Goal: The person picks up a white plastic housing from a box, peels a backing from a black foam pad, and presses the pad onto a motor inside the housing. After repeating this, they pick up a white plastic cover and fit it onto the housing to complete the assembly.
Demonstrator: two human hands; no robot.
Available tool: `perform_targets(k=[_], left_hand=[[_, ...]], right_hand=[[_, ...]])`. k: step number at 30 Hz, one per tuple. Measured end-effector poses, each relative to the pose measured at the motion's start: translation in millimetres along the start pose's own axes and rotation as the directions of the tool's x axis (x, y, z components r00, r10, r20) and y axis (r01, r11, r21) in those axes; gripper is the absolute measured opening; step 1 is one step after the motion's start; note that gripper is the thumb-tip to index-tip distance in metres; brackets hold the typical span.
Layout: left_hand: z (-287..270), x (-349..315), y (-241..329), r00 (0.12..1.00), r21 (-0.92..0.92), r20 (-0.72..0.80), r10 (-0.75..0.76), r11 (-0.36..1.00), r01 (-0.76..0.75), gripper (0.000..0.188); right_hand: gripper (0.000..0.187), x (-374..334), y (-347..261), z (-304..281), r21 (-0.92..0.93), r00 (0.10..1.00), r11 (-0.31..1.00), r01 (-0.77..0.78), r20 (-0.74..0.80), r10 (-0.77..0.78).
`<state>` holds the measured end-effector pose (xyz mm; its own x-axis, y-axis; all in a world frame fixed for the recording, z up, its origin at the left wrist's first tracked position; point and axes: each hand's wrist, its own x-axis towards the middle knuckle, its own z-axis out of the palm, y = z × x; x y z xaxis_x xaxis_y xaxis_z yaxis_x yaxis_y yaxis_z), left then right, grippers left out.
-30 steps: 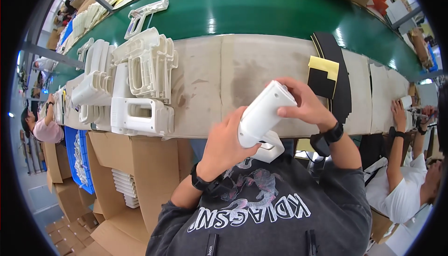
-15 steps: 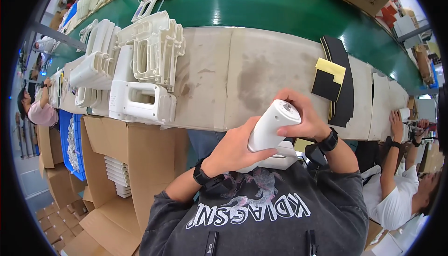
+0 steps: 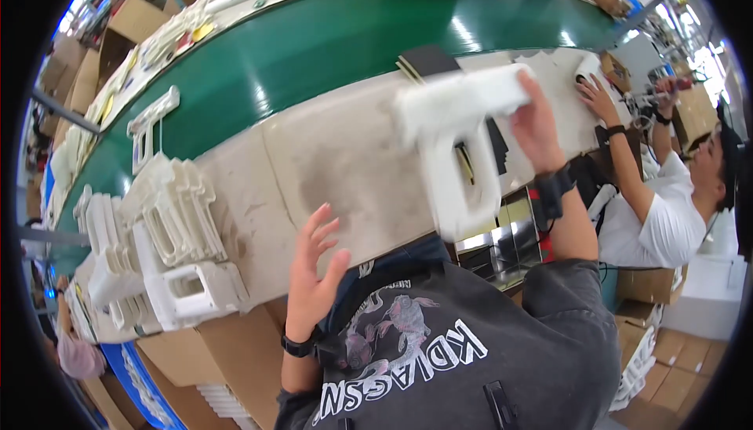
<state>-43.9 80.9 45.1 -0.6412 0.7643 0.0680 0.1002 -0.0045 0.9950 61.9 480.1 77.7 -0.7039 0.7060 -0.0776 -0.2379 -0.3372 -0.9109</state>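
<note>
Two hands work apart; the right hand (image 3: 541, 128) clenches one end of a white plastic pistol-shaped housing (image 3: 455, 144), blurred, lifted above the pale worktop (image 3: 345, 163) beside the green conveyor belt (image 3: 329, 46); the left hand (image 3: 312, 273) hangs released, fingers spread, below and left of that grip; judged mid-carry, needing a steady set-down clear of the stacked white housings (image 3: 169, 250).

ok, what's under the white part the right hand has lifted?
Under the white part, held by the right hand: beige worktop, a black pad and part of a yellow piece. Anything directly behind the blurred part is hidden.
</note>
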Motion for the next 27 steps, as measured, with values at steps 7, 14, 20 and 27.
perform_targets(k=[7, 14, 20, 27], left_hand=[[-5, -14, -33, 0.959, -0.161, 0.000, -0.284, 0.946, 0.280, 0.041], [-5, -15, -40, 0.956, -0.168, 0.025, -0.293, 0.941, 0.293, 0.036], [-6, -12, -45, 0.949, -0.201, 0.041, -0.312, 0.928, 0.314, 0.032], [5, -3, -51, 0.944, -0.138, 0.060, -0.323, 0.934, 0.329, 0.033]], right_hand=[[0.042, 71, -17, -202, 0.055, 0.831, 0.983, 0.177, -0.544, -0.119], [0.042, 94, 13, -324, 0.068, 0.746, 0.978, 0.198, -0.657, -0.106], [0.052, 92, 10, -351, -0.405, 0.653, 0.899, -0.165, -0.728, -0.208], [0.042, 54, 7, -230, -0.971, 0.666, 0.237, 0.046, -0.147, -0.731]])
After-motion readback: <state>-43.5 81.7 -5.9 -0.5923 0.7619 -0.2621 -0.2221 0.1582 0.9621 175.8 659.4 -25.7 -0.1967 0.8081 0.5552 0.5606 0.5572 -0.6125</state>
